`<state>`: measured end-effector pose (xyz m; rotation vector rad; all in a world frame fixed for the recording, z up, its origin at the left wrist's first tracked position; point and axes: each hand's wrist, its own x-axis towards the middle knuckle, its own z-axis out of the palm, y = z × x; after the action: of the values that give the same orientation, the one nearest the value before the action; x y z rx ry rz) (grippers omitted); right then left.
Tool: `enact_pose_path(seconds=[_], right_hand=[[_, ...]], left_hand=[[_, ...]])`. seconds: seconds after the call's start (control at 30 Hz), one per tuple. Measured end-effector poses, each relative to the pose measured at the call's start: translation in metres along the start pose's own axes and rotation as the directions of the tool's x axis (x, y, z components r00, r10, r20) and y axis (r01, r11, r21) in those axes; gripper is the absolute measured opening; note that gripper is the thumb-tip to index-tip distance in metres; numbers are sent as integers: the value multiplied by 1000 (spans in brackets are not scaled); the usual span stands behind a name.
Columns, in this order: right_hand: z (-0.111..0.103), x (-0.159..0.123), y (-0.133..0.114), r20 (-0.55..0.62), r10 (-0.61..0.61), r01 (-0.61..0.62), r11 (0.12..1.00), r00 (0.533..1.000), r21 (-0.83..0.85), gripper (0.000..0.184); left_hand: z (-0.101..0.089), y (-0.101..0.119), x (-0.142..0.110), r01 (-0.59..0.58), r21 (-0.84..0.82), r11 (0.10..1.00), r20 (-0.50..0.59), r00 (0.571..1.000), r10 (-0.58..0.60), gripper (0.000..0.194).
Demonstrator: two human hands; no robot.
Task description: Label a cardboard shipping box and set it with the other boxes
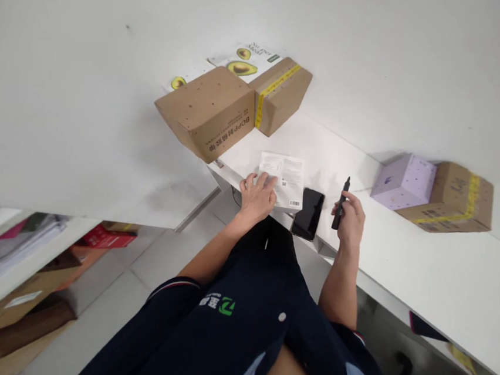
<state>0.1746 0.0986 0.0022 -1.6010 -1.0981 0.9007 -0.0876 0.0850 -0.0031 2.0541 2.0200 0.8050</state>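
A small white box (293, 183) with fine print, a square code and a barcode lies at the front edge of the white table. My left hand (258, 198) rests on the box's left part, fingers spread and touching its top. Between my thumb and fingers, my right hand (351, 216) holds a black marker pen (341, 203), whose narrow end points up and away from me. A black smartphone (308, 214) lies screen up between the box and my right hand, close to the table edge.
Two brown cartons (222, 111) stand at the back left, before white packaging with avocado pictures (242, 68). A lilac box (403, 180) and a taped brown carton (452, 198) sit on the table (426, 281) at right. Shelves (25, 266) with papers and cardboard are at lower left.
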Motion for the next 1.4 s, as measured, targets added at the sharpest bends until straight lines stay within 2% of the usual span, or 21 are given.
enact_pose_path(seconds=[0.07,0.1,0.2,0.3,0.37,0.47,0.53,0.6,0.77,0.93,1.27,1.4], right_hand=[[7,-2,-14,94,-17,-9,962,995,272,37],[11,-4,-21,153,-57,2,940,987,342,36],[31,-14,-42,302,-159,23,912,940,409,42],[57,-23,-56,377,-185,-5,893,908,449,48],[76,-26,-60,347,-177,1,892,921,451,44],[100,-27,-60,203,-144,59,925,968,375,34],[110,-27,-57,139,-140,91,946,980,310,30],[116,-28,-53,131,-148,110,959,980,263,27],[121,-30,-39,131,-202,185,974,971,134,30],[123,-27,-28,120,-300,298,954,946,40,29],[123,-25,-29,157,-310,314,949,938,1,26],[122,-25,-28,130,-317,318,948,939,13,25]], left_hand=[[2,0,1,8,10,1000,7,1000,-8,47],[3,0,1,10,12,1000,19,1000,-10,47],[5,-1,4,-12,11,1000,61,998,12,48],[7,-1,6,-43,26,999,60,997,41,46],[7,-2,7,-45,40,998,51,998,43,44],[9,-3,6,-38,33,999,29,999,37,42],[10,-4,4,-34,4,999,0,999,34,41],[11,-6,4,-40,-27,999,-24,999,39,41],[11,-9,6,-93,-37,995,-47,995,91,40],[8,-8,8,-94,10,995,0,996,94,39],[8,-7,8,-62,-4,998,23,998,62,40],[9,-8,8,-58,-12,998,15,998,58,41]])
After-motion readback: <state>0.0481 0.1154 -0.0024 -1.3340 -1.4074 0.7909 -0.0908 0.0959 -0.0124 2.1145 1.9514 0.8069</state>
